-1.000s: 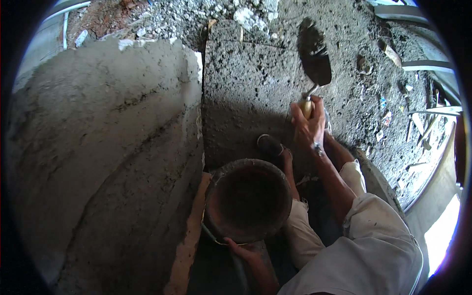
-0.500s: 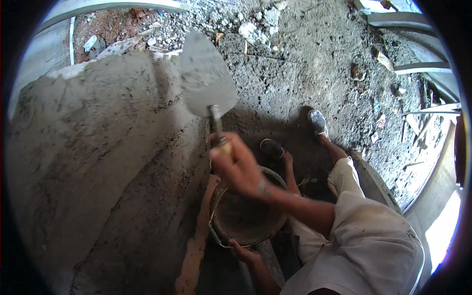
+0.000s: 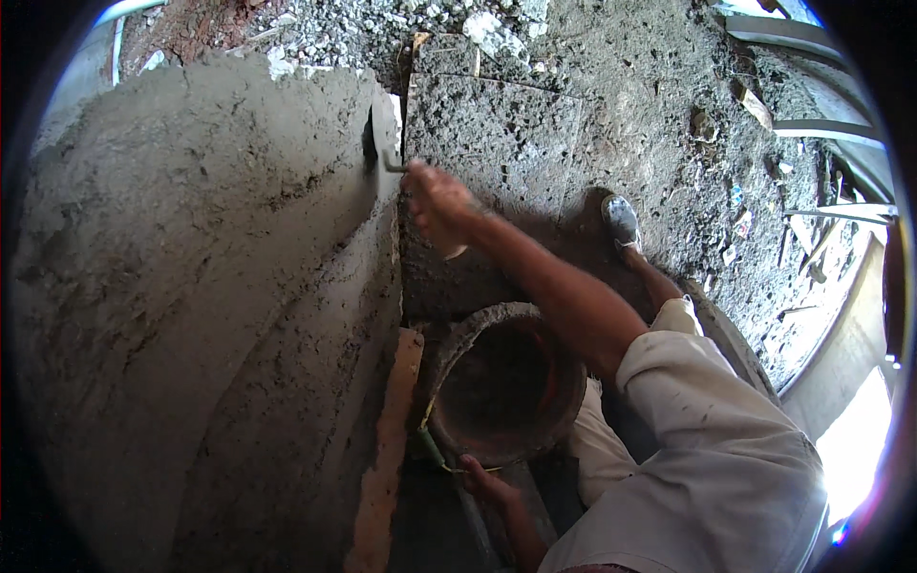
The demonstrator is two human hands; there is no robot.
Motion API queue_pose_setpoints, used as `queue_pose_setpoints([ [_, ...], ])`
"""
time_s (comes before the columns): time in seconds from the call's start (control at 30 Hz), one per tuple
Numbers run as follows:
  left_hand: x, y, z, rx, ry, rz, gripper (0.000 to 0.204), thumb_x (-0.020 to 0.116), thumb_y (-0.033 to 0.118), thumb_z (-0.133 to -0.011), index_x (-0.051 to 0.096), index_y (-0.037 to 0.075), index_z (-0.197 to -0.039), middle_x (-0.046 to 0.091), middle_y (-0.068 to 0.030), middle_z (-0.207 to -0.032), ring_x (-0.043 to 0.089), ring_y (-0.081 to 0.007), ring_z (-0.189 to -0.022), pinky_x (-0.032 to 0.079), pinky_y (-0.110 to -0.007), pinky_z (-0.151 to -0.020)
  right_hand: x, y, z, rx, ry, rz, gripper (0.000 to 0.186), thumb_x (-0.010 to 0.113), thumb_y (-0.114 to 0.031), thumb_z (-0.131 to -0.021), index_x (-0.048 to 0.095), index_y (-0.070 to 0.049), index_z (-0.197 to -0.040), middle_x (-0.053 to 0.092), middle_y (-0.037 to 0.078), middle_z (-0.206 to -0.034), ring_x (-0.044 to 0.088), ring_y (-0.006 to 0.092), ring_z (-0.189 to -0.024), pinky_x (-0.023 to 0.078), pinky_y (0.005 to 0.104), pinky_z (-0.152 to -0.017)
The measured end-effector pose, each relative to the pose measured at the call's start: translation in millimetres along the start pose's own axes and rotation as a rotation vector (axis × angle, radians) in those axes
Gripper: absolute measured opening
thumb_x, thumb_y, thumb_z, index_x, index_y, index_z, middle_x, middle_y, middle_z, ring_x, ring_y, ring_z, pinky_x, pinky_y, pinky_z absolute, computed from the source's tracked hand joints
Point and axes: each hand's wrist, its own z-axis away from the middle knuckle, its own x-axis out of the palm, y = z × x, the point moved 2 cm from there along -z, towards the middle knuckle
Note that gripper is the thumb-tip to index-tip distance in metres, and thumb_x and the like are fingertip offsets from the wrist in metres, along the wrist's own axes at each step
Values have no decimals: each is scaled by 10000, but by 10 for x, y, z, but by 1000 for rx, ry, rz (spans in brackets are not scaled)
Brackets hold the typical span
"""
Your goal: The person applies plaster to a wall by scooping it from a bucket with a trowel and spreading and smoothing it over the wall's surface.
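My right hand (image 3: 439, 202) is closed round the handle of a trowel. The trowel's blade (image 3: 386, 129) is edge-on to me, close against the right edge of the grey mortar-coated wall (image 3: 239, 191). Lower down, my left hand (image 3: 489, 482) grips the near rim of a round, mortar-crusted bucket (image 3: 581, 382); its fingers are partly hidden. The bucket tilts so that its dark inside faces up, and I cannot make out how much mortar it holds. Its wire handle with a green grip (image 3: 432, 446) hangs along the left side.
An orange-brown strip (image 3: 387, 458) runs along the wall's foot beside the bucket. My shod foot (image 3: 620, 220) stands on mortar-spattered ground. Rubble (image 3: 492, 36) lies at the far side, and pale boards and debris (image 3: 826, 132) at the right.
My right hand has moved up and forward, and the trowel has turned from flat-on to edge-on at the wall's edge. The bucket and my left hand have shifted slightly right.
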Motion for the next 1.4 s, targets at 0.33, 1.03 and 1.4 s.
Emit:
queue_pose_setpoints([
  [0.33, -268, -235, -198, 149, 3, -53, 674, 576, 505, -891, 554, -115, -1154, 557, -237, -1166, 553, -292, -1037, 445, -400, -906, 1102, 21, 1472, -35, -86, -138, 495, 418, -503, -959, 482, -13, -984, 505, 75, -661, 500, 148, -480, 433, 319, -423],
  [1.03, -558, 1767, 2187, 490, 94, 369, 525, 538, 416, -948, 605, -91, -1067, 641, -159, -1022, 588, -194, -882, 469, -334, -832, -890, -1686, 5324, -574, -492, 1788, 514, 589, -382, -876, 395, -167, -1301, 614, 158, -975, 652, 346, -777, 517, 451, -651],
  [1.4, -1030, 2273, 3648, 945, 182, 389, 343, 567, 294, -950, 621, -38, -886, 553, -27, -764, 476, -111, -723, 410, -292, -659, -344, -1506, 5672, -932, -350, 1936, 552, 530, -207, -860, 359, -124, -1378, 613, 230, -1005, 670, 373, -715, 534, 495, -584],
])
